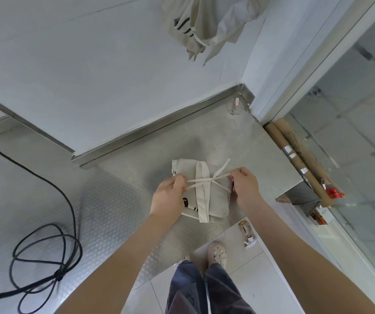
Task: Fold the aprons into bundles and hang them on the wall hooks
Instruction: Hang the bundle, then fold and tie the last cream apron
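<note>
While the folded apron bundle (218, 200) sits mid-frame on the steel counter (238, 141), both hands are right on it, one each side. Left hand (168, 198) pinches one end of the thin tie string (199, 181) at the bundle's left edge. Right hand (246, 186) pinches the other end at its right edge. Fingers on both are curled tight on the string, not spread.

The string runs straight across, left to right, with a knot (213, 179) just right of the wide neck strap (203, 196), which lies top-to-bottom over the bundle. So the bundle's long axis runs up-down the frame and the pull is square across it, with both hands about equally near.

Looks to me like the knot's getting cinched. An even outward pull should stop the string sliding off an end.

Another apron (207, 26) hangs on the wall at top centre, can't see its hook. Black cable (46, 257) lies lower left.
</note>
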Demonstrator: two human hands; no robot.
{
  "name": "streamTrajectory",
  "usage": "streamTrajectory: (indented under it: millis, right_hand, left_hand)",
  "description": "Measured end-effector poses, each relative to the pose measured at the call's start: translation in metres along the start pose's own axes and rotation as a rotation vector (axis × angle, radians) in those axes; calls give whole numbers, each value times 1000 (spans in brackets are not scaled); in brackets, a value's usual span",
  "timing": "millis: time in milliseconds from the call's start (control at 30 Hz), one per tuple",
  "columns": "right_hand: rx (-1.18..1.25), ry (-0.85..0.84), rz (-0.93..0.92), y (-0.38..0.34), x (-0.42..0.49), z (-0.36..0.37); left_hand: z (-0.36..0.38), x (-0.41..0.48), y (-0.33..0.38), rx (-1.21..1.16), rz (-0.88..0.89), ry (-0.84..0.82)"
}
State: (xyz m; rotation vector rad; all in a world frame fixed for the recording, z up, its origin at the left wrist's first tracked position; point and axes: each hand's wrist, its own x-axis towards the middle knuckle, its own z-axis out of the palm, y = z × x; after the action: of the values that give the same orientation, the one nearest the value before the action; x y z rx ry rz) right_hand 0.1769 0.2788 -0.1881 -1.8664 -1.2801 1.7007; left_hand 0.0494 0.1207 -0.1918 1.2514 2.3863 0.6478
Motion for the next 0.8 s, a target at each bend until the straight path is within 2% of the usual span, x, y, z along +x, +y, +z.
streamTrajectory:
  millis: [133,233,300,367,433,500,667,800]
  right_hand:
    - [-102,-69,-146,-4,-3,-5]
    - [-199,-232,-332,-13,-13,-3]
    - [-472,-352,-493,-15,-19,5]
    - [-902,-404,-657,-9,-22,12]
    - [-1139,-441,-710,-4,-23,17]
    - [-1120,-443,-719,-4,-26,18]
    - [-794,-458,-593,-34,-43,11]
    - [-704,-452,-667,-72,-63,-5]
  left_hand:
    - [-7,0,-3,13,12,-69]
    - [-18,2,0,-68,71,-76]
    - [-22,1,2,-93,125,-29]
    - [-24,1,3,-100,127,15]
    - [-28,5,6,-96,87,44]
    - [-33,11,12,-87,85,74]
    - [-57,29,36,-62,132,50]
    - [-82,45,65,-28,230,-19]
